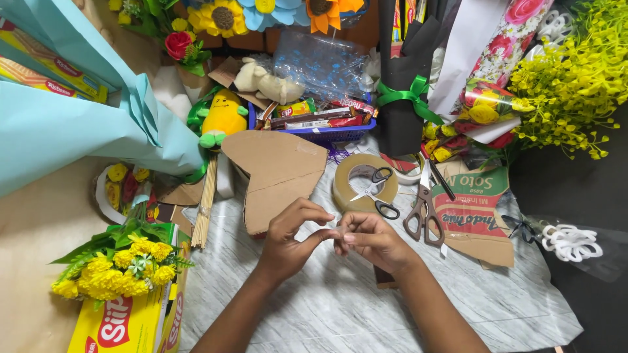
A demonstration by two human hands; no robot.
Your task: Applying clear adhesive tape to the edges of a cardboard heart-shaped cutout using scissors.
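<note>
My left hand (291, 238) and my right hand (373, 240) meet fingertip to fingertip over the marble-patterned table (340, 307). Between the thumbs and forefingers they pinch a small clear piece (338, 231) that looks like tape; it is too small to tell for sure. Just beyond the hands lies a heart-shaped cardboard cutout (278, 170). To its right sits a wide roll of tape (345, 189) with small black-handled scissors (376, 193) resting on it. Brown-handled scissors (424, 209) lie further right.
A blue basket of snack bars (320, 131), a yellow plush toy (222, 117) and light blue paper (65, 117) crowd the back left. Yellow artificial flowers (121, 268) rest on a yellow box (131, 323). Bamboo sticks (206, 202), printed cardboard (471, 209) and a black bouquet wrap (405, 91) surround the hands.
</note>
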